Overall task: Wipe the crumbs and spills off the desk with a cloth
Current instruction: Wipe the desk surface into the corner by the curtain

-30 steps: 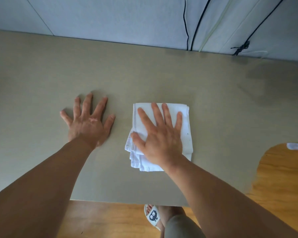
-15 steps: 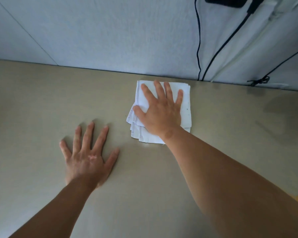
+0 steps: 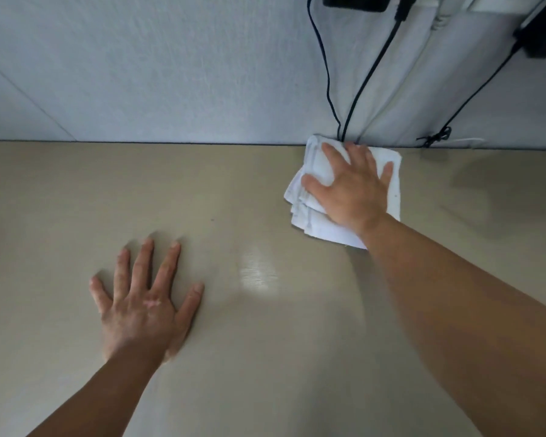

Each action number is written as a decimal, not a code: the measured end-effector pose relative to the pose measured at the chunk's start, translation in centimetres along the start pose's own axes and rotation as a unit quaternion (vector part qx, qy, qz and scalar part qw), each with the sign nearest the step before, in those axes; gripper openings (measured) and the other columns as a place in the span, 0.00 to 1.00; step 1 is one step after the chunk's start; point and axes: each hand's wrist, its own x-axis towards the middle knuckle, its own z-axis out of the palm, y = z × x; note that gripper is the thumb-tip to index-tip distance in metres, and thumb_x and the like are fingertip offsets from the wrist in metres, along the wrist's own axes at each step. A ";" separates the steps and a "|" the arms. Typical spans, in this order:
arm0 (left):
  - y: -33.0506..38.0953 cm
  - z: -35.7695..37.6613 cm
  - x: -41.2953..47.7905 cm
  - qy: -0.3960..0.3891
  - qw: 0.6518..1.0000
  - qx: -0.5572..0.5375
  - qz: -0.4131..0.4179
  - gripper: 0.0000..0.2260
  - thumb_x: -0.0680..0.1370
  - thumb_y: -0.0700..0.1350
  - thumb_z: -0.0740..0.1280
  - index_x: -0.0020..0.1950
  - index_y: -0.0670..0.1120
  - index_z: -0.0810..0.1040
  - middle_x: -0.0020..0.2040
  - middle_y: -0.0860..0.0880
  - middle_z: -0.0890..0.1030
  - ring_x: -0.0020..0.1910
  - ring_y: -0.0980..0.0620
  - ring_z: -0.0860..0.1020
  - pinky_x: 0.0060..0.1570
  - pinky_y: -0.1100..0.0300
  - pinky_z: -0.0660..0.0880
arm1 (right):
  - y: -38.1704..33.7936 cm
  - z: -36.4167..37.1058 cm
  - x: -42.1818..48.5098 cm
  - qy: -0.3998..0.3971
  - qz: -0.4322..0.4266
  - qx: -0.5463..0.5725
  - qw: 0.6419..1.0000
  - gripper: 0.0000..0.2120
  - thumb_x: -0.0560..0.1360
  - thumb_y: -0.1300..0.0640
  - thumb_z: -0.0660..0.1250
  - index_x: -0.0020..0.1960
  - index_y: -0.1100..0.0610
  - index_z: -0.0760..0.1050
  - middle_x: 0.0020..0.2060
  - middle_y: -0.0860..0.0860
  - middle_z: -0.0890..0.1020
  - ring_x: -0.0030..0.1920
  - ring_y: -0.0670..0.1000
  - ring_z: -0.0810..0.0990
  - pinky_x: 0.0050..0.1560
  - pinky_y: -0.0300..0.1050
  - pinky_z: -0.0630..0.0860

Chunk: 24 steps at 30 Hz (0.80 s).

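Cloth [image 3: 316, 222] now sits at the back edge of the counter [image 3: 265, 357], upper right, pushed there by the flat right hand [image 3: 350, 190]; the left hand [image 3: 139, 310] stays spread flat. That strip looks wiped.

This looks like a desk workstation, the sort found in an office or a study; which of the 2 cannot be told. A broad, plain grey-beige desk [image 3: 60, 200] fills the lower view. Straight behind the desk's far edge rises a pale grey textured panel [image 3: 171, 74], like a partition or wall. Above the desk's far right part, 3 thin black cables [image 3: 328, 74] run down that panel, below 2 black boxes [image 3: 355, 1] that resemble power adapters.
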 end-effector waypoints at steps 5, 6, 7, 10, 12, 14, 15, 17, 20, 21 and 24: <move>0.0 0.1 0.0 0.009 1.000 -0.011 0.005 0.35 0.75 0.73 0.36 0.82 0.64 0.42 0.85 0.52 0.47 0.83 0.45 0.42 0.77 0.35 0.44 | 4.2 -1.0 -0.5 -0.005 0.104 -0.001 0.995 0.41 0.72 0.22 0.52 0.81 0.37 0.53 0.82 0.48 0.55 0.83 0.54 0.47 0.77 0.74 0.41; 0.1 0.0 0.0 0.007 1.000 -0.011 0.006 0.35 0.76 0.73 0.36 0.82 0.64 0.40 0.84 0.52 0.45 0.83 0.45 0.41 0.77 0.35 0.43 | 3.6 -0.8 -0.6 -0.008 0.111 -0.001 0.994 0.41 0.72 0.22 0.52 0.81 0.37 0.53 0.83 0.48 0.54 0.83 0.54 0.46 0.77 0.75 0.41; 0.1 0.0 0.0 0.002 1.000 -0.010 0.008 0.35 0.76 0.73 0.37 0.82 0.64 0.39 0.84 0.52 0.44 0.83 0.44 0.40 0.77 0.34 0.43 | 2.8 -0.6 -0.9 -0.014 0.119 0.000 0.993 0.41 0.73 0.22 0.52 0.81 0.37 0.51 0.83 0.48 0.52 0.83 0.54 0.45 0.76 0.75 0.41; 0.2 -0.4 0.0 -0.003 1.000 -0.012 0.012 0.34 0.76 0.72 0.38 0.81 0.63 0.38 0.84 0.52 0.41 0.83 0.44 0.38 0.77 0.33 0.42 | 0.2 0.3 -3.6 -0.028 0.102 -0.015 0.994 0.40 0.74 0.23 0.50 0.82 0.37 0.47 0.84 0.47 0.49 0.83 0.55 0.43 0.76 0.75 0.40; 0.4 -0.6 0.0 -0.008 1.000 -0.017 0.015 0.34 0.77 0.72 0.39 0.81 0.63 0.37 0.84 0.52 0.41 0.82 0.44 0.38 0.77 0.33 0.41 | -1.8 1.1 -7.1 -0.037 0.062 -0.024 0.997 0.38 0.76 0.24 0.48 0.82 0.37 0.46 0.84 0.46 0.48 0.83 0.55 0.42 0.77 0.74 0.39; 0.3 -0.7 -0.1 -0.018 0.999 -0.020 0.019 0.34 0.77 0.71 0.38 0.81 0.63 0.37 0.84 0.52 0.40 0.82 0.44 0.37 0.76 0.32 0.41 | -3.8 2.2 -12.2 -0.036 0.012 -0.037 0.999 0.37 0.77 0.26 0.49 0.82 0.37 0.46 0.84 0.46 0.48 0.83 0.56 0.44 0.78 0.73 0.41; 0.3 -0.8 -0.2 -0.021 0.999 -0.019 0.021 0.33 0.77 0.71 0.38 0.81 0.63 0.36 0.84 0.51 0.39 0.82 0.43 0.36 0.76 0.31 0.41 | -4.8 2.9 -15.2 -0.021 -0.018 -0.041 0.999 0.37 0.78 0.27 0.50 0.83 0.38 0.49 0.84 0.47 0.51 0.84 0.56 0.47 0.77 0.74 0.44; 0.2 -0.8 -0.3 -0.021 0.999 -0.019 0.025 0.33 0.77 0.70 0.36 0.81 0.62 0.35 0.84 0.51 0.39 0.82 0.43 0.36 0.76 0.30 0.43 | -6.5 4.2 -21.6 0.008 -0.086 -0.032 0.996 0.37 0.76 0.29 0.56 0.82 0.41 0.58 0.83 0.50 0.59 0.83 0.58 0.55 0.75 0.76 0.52; 0.2 -0.8 -0.3 -0.024 0.999 -0.023 0.025 0.33 0.77 0.70 0.35 0.81 0.63 0.35 0.84 0.51 0.39 0.82 0.43 0.36 0.76 0.30 0.43 | -7.4 5.5 -28.3 0.009 -0.176 -0.019 0.984 0.37 0.74 0.31 0.64 0.79 0.43 0.66 0.81 0.49 0.64 0.82 0.58 0.59 0.73 0.78 0.57; 0.2 -0.8 -0.3 -0.025 0.999 -0.025 0.024 0.33 0.77 0.70 0.36 0.81 0.63 0.35 0.84 0.51 0.39 0.82 0.43 0.36 0.76 0.30 0.42 | -7.2 5.4 -28.8 0.006 -0.192 -0.019 0.981 0.36 0.74 0.31 0.64 0.79 0.42 0.66 0.81 0.49 0.64 0.82 0.58 0.60 0.73 0.77 0.57; 0.2 -0.9 -0.3 -0.024 0.999 -0.027 0.024 0.33 0.78 0.70 0.37 0.81 0.62 0.36 0.84 0.51 0.40 0.82 0.43 0.37 0.76 0.31 0.42 | -6.4 4.8 -25.8 -0.017 -0.209 -0.027 0.977 0.33 0.77 0.30 0.60 0.79 0.41 0.66 0.80 0.48 0.65 0.82 0.56 0.60 0.74 0.75 0.56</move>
